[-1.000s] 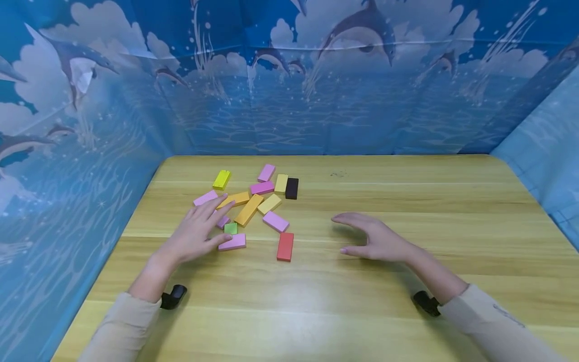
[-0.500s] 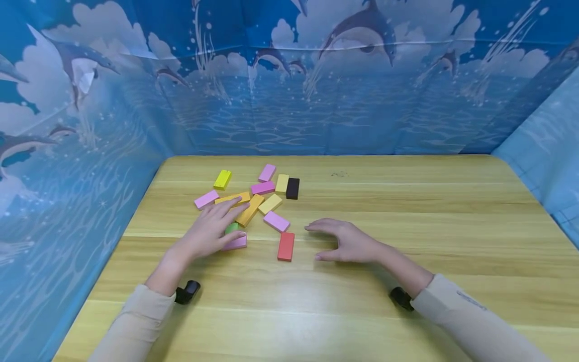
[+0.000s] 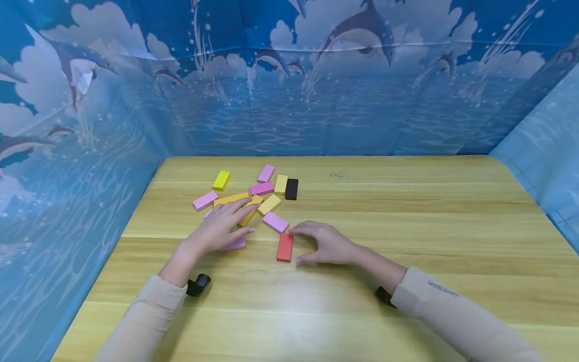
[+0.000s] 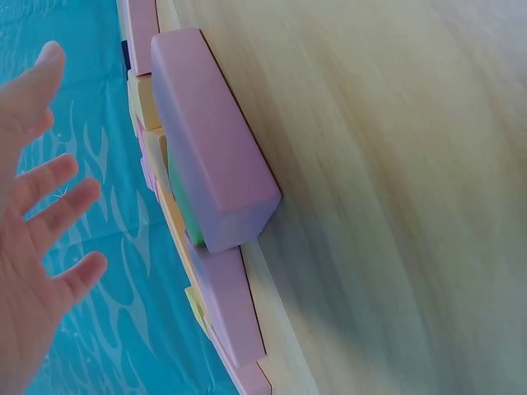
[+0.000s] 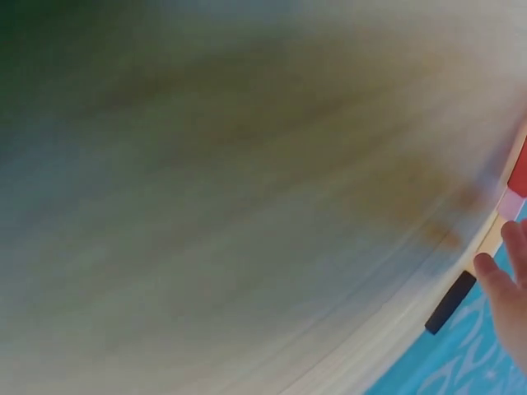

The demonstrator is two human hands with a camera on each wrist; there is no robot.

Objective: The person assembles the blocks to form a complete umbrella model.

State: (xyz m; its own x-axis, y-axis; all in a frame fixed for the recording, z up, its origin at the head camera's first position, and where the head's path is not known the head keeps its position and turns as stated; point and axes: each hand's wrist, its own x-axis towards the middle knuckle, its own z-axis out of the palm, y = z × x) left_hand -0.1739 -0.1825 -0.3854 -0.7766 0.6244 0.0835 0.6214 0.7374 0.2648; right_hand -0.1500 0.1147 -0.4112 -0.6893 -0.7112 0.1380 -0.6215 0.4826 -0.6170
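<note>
My left hand (image 3: 218,227) is above the left part of a group of coloured blocks, its fingers spread and holding nothing. It partly covers an orange block (image 3: 231,198), a pink block (image 3: 236,244) and a green block, whose side (image 4: 183,193) shows in the left wrist view. Just right of the red block (image 3: 285,247) is my right hand (image 3: 329,244), thumb and fingers apart. Its index fingertip is close to that block's far right corner; whether they touch, I cannot tell. A lilac block (image 3: 275,221) lies just beyond the red one.
Toward the back lie a black block (image 3: 291,189), a pale yellow block (image 3: 280,184), a magenta block (image 3: 262,188) and a bright yellow block (image 3: 221,180). The wooden table (image 3: 407,201) meets a blue dolphin-print curtain (image 3: 316,110) at the back and sides.
My right hand has moved left across the table to the red block. My left hand has shifted right over the blocks. The blocks themselves look unmoved.
</note>
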